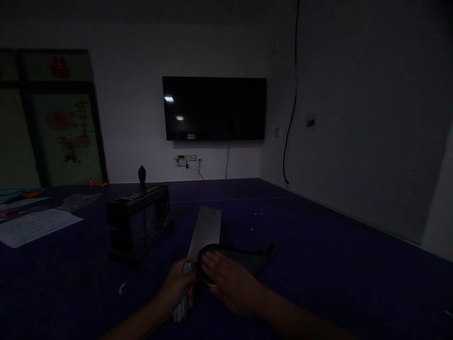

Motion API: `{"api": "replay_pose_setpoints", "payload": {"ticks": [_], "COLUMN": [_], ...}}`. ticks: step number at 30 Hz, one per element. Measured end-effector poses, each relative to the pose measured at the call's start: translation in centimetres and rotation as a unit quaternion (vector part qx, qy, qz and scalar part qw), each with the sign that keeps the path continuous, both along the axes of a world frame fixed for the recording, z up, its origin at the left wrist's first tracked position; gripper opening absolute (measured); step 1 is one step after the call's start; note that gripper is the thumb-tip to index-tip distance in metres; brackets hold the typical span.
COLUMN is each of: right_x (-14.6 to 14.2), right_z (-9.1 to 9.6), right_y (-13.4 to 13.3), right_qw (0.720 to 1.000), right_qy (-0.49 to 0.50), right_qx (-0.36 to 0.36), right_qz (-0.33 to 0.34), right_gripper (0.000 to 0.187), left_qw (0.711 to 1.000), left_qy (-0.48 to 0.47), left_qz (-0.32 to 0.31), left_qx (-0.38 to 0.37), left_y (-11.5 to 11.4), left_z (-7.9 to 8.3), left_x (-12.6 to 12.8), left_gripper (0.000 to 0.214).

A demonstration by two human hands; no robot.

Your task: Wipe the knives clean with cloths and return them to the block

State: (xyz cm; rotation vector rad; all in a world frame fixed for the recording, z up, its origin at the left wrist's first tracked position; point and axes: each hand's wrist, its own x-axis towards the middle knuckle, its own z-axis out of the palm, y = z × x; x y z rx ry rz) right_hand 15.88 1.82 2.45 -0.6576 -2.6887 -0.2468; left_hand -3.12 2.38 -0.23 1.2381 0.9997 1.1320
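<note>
Right of the knife block (138, 222), the left hand (176, 284) is closed round the handle of a cleaver (207, 231); its blade runs away from the grip, tilted slightly right. Farther right of the block, the right hand (230, 282) lies flat, fingers extended, on a dark oval object (247, 259) just beside the blade's heel.

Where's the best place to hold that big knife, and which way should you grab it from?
By the handle, coming from the near end, behind the blade. The big knife has its broad blade pointing away from the person, so the handle is likely the only safe part. The left hand wraps it there. The right hand rests flat on a dark object by the blade's base.
</note>
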Motion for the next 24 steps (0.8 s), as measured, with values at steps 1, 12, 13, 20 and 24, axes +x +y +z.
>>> {"api": "replay_pose_setpoints", "payload": {"ticks": [1, 12, 13, 20, 24], "right_x": [-0.1, -0.1, -0.1, 0.2, 0.0], "right_z": [0.2, 0.1, 0.0, -0.3, -0.5], "right_y": [-0.1, 0.2, 0.3, 0.7, 0.6], "right_qw": [1.0, 1.0, 1.0, 0.997, 0.995], "right_qy": [-0.01, -0.016, -0.014, 0.016, 0.019], "right_qx": [-0.013, -0.024, -0.018, 0.017, 0.033], "right_qz": [0.007, -0.003, -0.01, -0.078, -0.091], "right_gripper": [0.049, 0.052, 0.053, 0.053, 0.052], "left_qw": [1.0, 1.0, 1.0, 1.0, 1.0], "left_qy": [0.002, 0.011, 0.008, 0.005, 0.006], "left_qz": [-0.004, -0.01, -0.006, 0.005, 0.007], "left_qx": [0.004, 0.004, 0.002, -0.009, -0.009], "left_y": [0.0, -0.5, -0.5, -0.3, -0.2], "left_z": [0.0, 0.5, 0.5, 0.5, 0.5], "left_x": [0.0, 0.5, 0.4, 0.3, 0.2], "left_gripper": [0.031, 0.036, 0.035, 0.022, 0.021]}}
